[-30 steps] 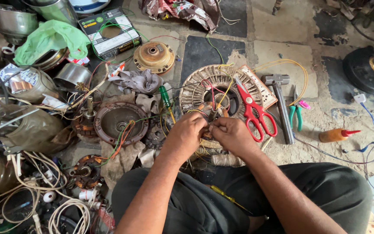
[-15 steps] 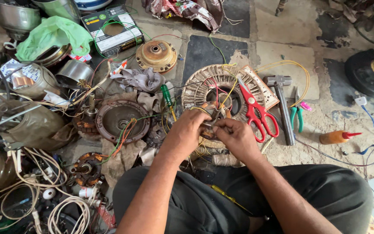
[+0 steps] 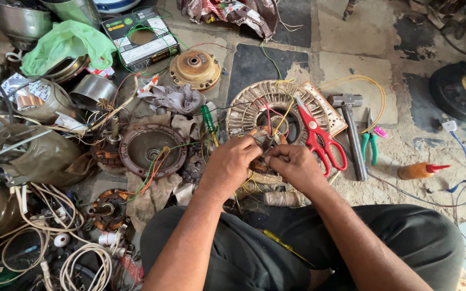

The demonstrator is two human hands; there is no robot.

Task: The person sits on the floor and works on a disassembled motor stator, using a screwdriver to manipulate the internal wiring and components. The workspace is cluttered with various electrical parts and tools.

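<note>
i had both hands down at the near edge of the round wound stator (image 3: 276, 116), which lay flat on the floor in front of my knees. my left hand (image 3: 232, 164) was curled with the fingertips pinched at the middle, and my right hand (image 3: 296, 164) was closed the same way, thumb and forefinger pressed on something small between the two; it looked like the thin coloured wires (image 3: 269, 119) coming off the winding, though the exact strand was hidden under my fingers. the two hands were touching or nearly so.

to do that bit well, i judged the grip had to stay right at the fingertips, pulling gently, since thin winding wire would probably kink or snap if jerked. keeping the stator flat and still mattered too.

red-handled scissors (image 3: 319, 139) lay on the stator at about 3 o'clock from my hands, with a hammer (image 3: 353, 134) and green-handled pliers (image 3: 370, 141) just beyond, further toward 3 o'clock. a green-handled screwdriver (image 3: 208, 123) sat at 11 o'clock, a dark round motor cover (image 3: 149, 148) at 9 o'clock, and a brown motor cap (image 3: 194, 69) near 11 o'clock, well apart. an orange bottle with a red nozzle (image 3: 420, 170) lay far out at 3 o'clock.
</note>
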